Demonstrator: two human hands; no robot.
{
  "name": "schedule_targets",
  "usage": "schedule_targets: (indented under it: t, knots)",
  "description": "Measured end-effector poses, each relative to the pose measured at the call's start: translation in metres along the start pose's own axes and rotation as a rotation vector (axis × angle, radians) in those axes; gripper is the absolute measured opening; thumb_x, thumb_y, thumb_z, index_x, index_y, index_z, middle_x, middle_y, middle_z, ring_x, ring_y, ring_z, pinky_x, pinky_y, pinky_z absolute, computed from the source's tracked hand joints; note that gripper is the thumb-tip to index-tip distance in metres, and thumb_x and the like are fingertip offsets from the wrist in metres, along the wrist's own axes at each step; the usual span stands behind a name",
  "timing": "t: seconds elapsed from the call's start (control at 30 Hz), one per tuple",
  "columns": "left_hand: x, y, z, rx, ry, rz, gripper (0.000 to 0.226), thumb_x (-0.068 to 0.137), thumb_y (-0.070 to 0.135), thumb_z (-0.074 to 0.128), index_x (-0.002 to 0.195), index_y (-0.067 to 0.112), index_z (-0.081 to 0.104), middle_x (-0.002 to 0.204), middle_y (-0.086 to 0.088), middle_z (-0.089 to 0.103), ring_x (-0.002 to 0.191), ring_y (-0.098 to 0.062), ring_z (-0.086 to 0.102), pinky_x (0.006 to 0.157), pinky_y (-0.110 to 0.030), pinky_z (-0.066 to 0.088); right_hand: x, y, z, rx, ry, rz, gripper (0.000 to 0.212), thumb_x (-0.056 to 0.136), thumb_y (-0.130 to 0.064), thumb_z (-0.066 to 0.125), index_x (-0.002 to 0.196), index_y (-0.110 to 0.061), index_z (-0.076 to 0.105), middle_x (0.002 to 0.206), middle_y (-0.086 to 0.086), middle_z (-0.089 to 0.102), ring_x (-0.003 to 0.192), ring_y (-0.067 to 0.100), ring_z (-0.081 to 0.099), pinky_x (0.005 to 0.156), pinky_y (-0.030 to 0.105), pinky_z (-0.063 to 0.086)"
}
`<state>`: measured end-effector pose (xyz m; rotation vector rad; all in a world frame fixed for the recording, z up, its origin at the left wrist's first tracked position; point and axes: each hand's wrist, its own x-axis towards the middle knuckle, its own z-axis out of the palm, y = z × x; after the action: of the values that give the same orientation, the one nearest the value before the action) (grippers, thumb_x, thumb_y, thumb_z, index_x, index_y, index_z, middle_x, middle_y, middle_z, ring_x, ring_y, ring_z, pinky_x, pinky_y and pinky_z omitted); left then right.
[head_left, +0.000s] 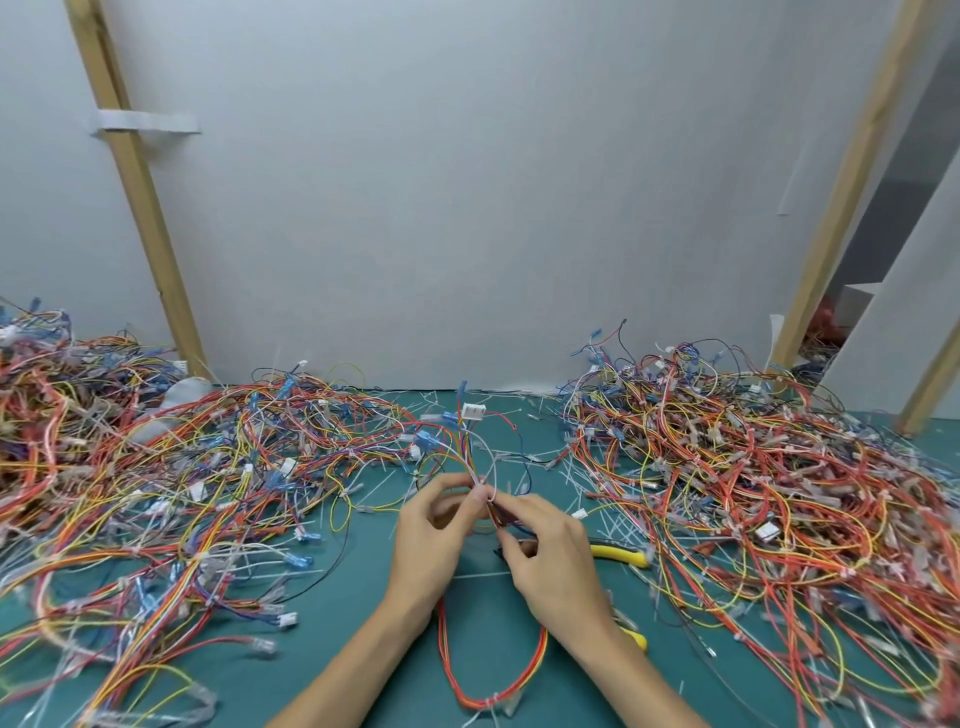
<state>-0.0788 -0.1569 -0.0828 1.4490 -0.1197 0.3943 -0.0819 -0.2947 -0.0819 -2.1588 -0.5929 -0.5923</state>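
Closest to the camera, the lower loop of a wire harness (445, 654) in red, orange and yellow strands lies on the green mat (363, 623), running up between the two forearms. Above it the left hand (431, 540) and the right hand (550, 556) meet over the middle of the mat. Each has its thumb and forefinger curled in and pinching the harness at the same spot, fingertips almost touching. A thin white strand (492, 467) arcs up from that pinch. It looks like a cable tie, though it is too fine to be sure. Yellow-handled cutters (621, 554) lie on the mat, partly hidden under the right hand. Beyond the fingers the harness fans out into single wires and ends in a white connector (474, 411) held clear of the mat. A big tangle of similar wiring, the left pile (156, 493), spreads to one side, and the right pile (753, 493) spreads to the other, with loose white tie offcuts scattered between them. At the back stands a pale wall panel (467, 208) framed by slanting wooden battens (135, 171).
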Motion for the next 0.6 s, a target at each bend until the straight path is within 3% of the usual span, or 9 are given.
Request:
schedule_targets:
  t: [0.2, 0.27, 0.33, 0.47, 0.53, 0.6]
  knots:
    - [0.003, -0.002, -0.004, -0.038, -0.01, -0.037, 0.006, 0.092, 0.013, 0.063, 0.095, 0.009, 0.065, 0.081, -0.005, 0.075, 0.074, -0.007, 0.068, 0.065, -0.014, 0.049, -0.001, -0.005, -0.001, 0.129, 0.034, 0.026, 0.04, 0.084, -0.005, 0.068, 0.111, -0.033, 0.067, 0.099, -0.02, 0.066, 0.092, 0.001, 0.064, 0.067, 0.011, 0.052]
    - [0.004, -0.003, -0.007, -0.066, -0.002, -0.079, 0.01, 0.093, 0.016, 0.061, 0.098, 0.009, 0.064, 0.086, -0.005, 0.076, 0.078, -0.009, 0.068, 0.068, -0.017, 0.051, -0.001, -0.007, -0.002, 0.155, 0.092, 0.042, 0.033, 0.085, -0.008, 0.067, 0.104, -0.034, 0.064, 0.094, -0.019, 0.063, 0.091, 0.005, 0.064, 0.064, 0.016, 0.054]
    - [0.007, -0.001, -0.01, -0.158, 0.004, -0.133, 0.01, 0.094, 0.016, 0.059, 0.099, 0.007, 0.063, 0.09, -0.008, 0.076, 0.079, -0.012, 0.07, 0.067, -0.018, 0.052, -0.002, -0.009, -0.003, 0.147, 0.165, 0.045, 0.027, 0.087, -0.009, 0.063, 0.099, -0.033, 0.063, 0.095, -0.021, 0.06, 0.093, 0.008, 0.062, 0.071, 0.023, 0.054]
    - [0.012, 0.004, -0.017, -0.433, 0.016, -0.255, 0.006, 0.09, 0.015, 0.057, 0.092, 0.011, 0.062, 0.084, -0.005, 0.072, 0.072, -0.011, 0.068, 0.067, -0.019, 0.055, -0.001, -0.014, -0.012, 0.077, 0.344, -0.059, 0.014, 0.086, -0.01, 0.059, 0.09, -0.02, 0.067, 0.097, -0.015, 0.061, 0.104, 0.009, 0.055, 0.092, 0.018, 0.038]
    - [0.015, 0.004, -0.021, -0.54, 0.029, -0.302, 0.006, 0.092, 0.015, 0.054, 0.088, 0.013, 0.059, 0.081, -0.005, 0.072, 0.075, -0.013, 0.07, 0.072, -0.022, 0.056, 0.0, -0.016, -0.017, 0.105, 0.379, -0.053, 0.011, 0.088, -0.02, 0.056, 0.093, -0.02, 0.066, 0.103, -0.012, 0.061, 0.109, 0.011, 0.055, 0.095, 0.017, 0.036]
    - [0.017, 0.005, -0.025, -0.615, 0.04, -0.337, 0.005, 0.091, 0.014, 0.053, 0.088, 0.014, 0.057, 0.081, -0.006, 0.074, 0.08, -0.014, 0.073, 0.072, -0.024, 0.058, 0.0, -0.017, -0.019, 0.17, 0.313, 0.019, 0.018, 0.089, -0.025, 0.058, 0.105, -0.023, 0.064, 0.112, -0.013, 0.06, 0.113, 0.011, 0.055, 0.093, 0.02, 0.041]
